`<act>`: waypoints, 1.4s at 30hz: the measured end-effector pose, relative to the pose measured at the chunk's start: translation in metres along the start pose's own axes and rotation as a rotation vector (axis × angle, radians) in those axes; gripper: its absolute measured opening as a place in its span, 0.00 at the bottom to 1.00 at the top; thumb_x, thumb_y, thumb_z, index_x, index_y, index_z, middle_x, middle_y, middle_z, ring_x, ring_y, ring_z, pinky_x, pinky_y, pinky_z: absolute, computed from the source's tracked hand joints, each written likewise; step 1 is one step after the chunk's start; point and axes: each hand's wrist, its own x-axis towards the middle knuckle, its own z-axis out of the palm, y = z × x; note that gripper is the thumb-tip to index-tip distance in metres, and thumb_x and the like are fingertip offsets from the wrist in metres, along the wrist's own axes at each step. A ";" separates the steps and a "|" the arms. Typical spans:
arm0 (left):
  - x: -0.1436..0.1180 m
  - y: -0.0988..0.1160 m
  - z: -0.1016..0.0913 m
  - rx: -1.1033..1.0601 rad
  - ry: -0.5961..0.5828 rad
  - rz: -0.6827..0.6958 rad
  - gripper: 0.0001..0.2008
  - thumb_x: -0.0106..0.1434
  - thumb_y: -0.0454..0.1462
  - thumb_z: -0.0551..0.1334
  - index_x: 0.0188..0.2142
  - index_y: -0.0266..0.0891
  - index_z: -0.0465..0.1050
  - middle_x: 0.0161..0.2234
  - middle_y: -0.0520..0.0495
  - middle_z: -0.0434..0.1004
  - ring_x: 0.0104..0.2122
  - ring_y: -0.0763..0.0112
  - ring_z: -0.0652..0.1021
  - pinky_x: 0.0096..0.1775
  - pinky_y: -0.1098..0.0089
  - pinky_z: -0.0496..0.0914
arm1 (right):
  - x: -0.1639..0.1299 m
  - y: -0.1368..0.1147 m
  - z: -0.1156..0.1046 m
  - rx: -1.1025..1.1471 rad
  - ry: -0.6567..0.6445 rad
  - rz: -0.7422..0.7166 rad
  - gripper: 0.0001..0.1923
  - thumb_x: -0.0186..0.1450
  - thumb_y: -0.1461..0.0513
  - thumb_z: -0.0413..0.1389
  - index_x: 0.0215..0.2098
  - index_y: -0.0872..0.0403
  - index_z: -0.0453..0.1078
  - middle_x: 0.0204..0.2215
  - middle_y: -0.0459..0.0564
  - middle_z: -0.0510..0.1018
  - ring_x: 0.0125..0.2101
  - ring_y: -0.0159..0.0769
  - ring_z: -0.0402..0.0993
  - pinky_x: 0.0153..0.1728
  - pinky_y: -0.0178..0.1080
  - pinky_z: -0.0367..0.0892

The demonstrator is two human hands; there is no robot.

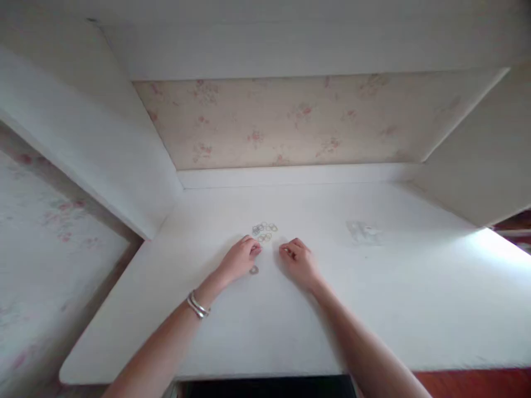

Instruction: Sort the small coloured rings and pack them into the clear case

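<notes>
Resting on the white desk (373, 309), the left hand (240, 258) curls loosely with 1 ring (254, 270) at its 5 o'clock; whether it pinches anything I cannot tell. The pile of rings (264, 232) lies at 12 o'clock between both hands. The right hand (297, 260) is half-curled, apparently holding nothing. A careless nudge could scatter the rings.

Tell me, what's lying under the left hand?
A single small ring lies on the white desk just below the left hand. Anything beneath the palm itself is covered.
</notes>
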 end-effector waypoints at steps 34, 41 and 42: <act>-0.052 -0.007 -0.022 -0.224 0.110 -0.061 0.12 0.65 0.42 0.54 0.36 0.37 0.72 0.33 0.48 0.69 0.31 0.74 0.70 0.35 0.73 0.65 | 0.029 -0.037 0.029 -0.452 -0.191 -0.110 0.14 0.69 0.58 0.44 0.44 0.47 0.71 0.43 0.48 0.72 0.41 0.34 0.70 0.40 0.37 0.58; -0.053 -0.005 -0.021 -0.217 0.103 -0.053 0.12 0.64 0.42 0.55 0.35 0.38 0.73 0.33 0.48 0.70 0.31 0.73 0.71 0.35 0.73 0.65 | 0.026 -0.032 0.031 -0.474 -0.211 -0.103 0.15 0.70 0.60 0.43 0.39 0.52 0.71 0.41 0.51 0.71 0.39 0.33 0.69 0.40 0.37 0.58; -0.053 -0.006 -0.021 -0.213 0.109 -0.052 0.12 0.64 0.42 0.55 0.35 0.38 0.73 0.32 0.48 0.70 0.31 0.73 0.71 0.35 0.73 0.65 | 0.024 -0.031 0.031 -0.465 -0.202 -0.110 0.15 0.70 0.60 0.43 0.38 0.52 0.71 0.40 0.51 0.71 0.39 0.34 0.69 0.40 0.37 0.58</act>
